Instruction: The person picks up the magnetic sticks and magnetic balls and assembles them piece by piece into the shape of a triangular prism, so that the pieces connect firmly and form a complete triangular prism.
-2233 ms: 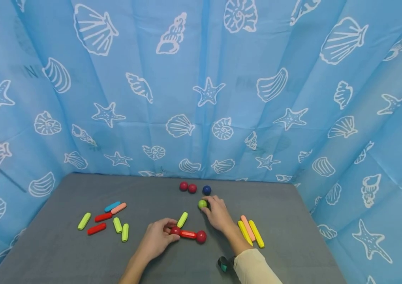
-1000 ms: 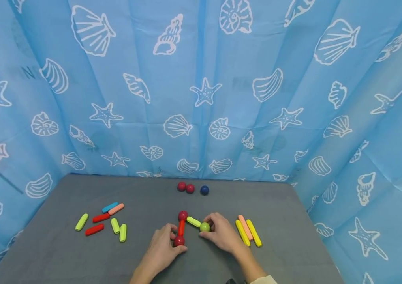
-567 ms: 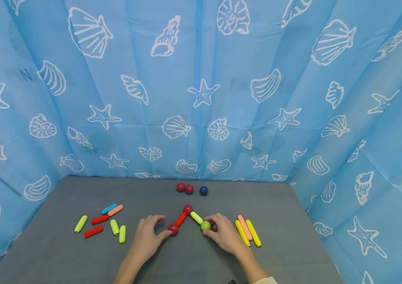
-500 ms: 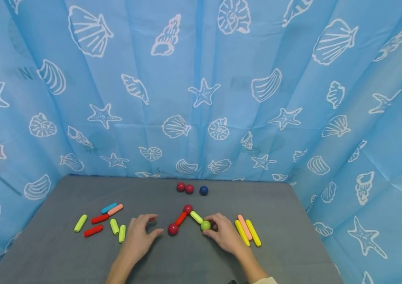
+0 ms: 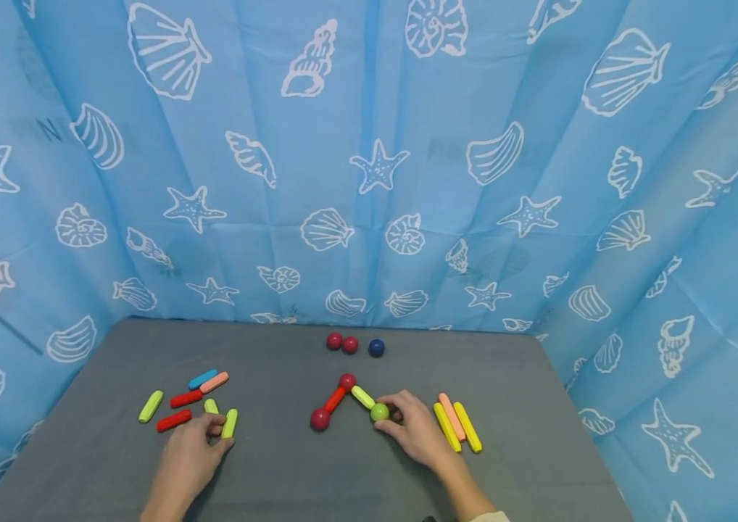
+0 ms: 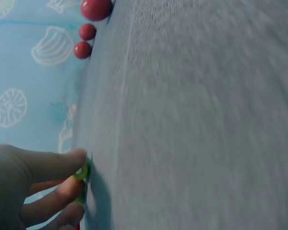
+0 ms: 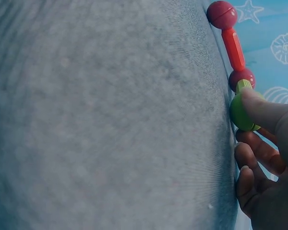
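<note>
My left hand (image 5: 189, 449) pinches a short lime-green stick (image 5: 230, 422) between thumb and fingers at the left of the table. In the left wrist view that stick (image 6: 82, 171) shows end-on at the fingertips. A second lime-green stick (image 5: 211, 407) lies just beside it, partly covered by the fingers. At centre lies a bent chain of toy building parts: a red ball (image 5: 320, 419), a red stick (image 5: 335, 399), another red ball (image 5: 347, 382), a lime-green stick (image 5: 363, 396) and a green ball (image 5: 379, 412). My right hand (image 5: 416, 429) holds that green ball by thumb and fingers.
Left of my left hand lie red sticks (image 5: 174, 420), a blue stick (image 5: 203, 379), a peach stick (image 5: 214, 382) and another lime-green stick (image 5: 151, 406). Two red balls (image 5: 334, 341) and a blue ball (image 5: 377, 348) sit behind. Longer yellow sticks (image 5: 468, 428) lie right, around a peach one.
The right hand brought the green ball to the chain's lime-green stick, and the chain was turned. My left hand let go of the red ball, moved left and took a lime-green stick.
</note>
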A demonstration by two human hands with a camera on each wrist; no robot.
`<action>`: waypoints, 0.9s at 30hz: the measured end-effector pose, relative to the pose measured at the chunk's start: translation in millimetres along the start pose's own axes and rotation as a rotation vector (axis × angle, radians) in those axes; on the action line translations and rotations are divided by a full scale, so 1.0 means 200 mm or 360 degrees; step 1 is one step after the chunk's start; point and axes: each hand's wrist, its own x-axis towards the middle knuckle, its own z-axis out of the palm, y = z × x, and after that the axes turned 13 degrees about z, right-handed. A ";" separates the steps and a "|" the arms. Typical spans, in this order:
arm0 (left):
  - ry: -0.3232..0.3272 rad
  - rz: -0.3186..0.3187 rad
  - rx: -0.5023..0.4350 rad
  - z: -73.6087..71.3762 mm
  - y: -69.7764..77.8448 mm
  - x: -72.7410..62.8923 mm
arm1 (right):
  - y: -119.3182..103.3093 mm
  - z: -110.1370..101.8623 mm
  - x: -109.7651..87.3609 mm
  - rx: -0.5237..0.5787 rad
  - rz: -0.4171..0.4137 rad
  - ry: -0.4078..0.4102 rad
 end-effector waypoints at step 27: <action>0.0080 0.0971 -0.0062 0.44 0.65 0.14 | 0.00 0.01 -0.01 0.0002 -0.0003 0.0035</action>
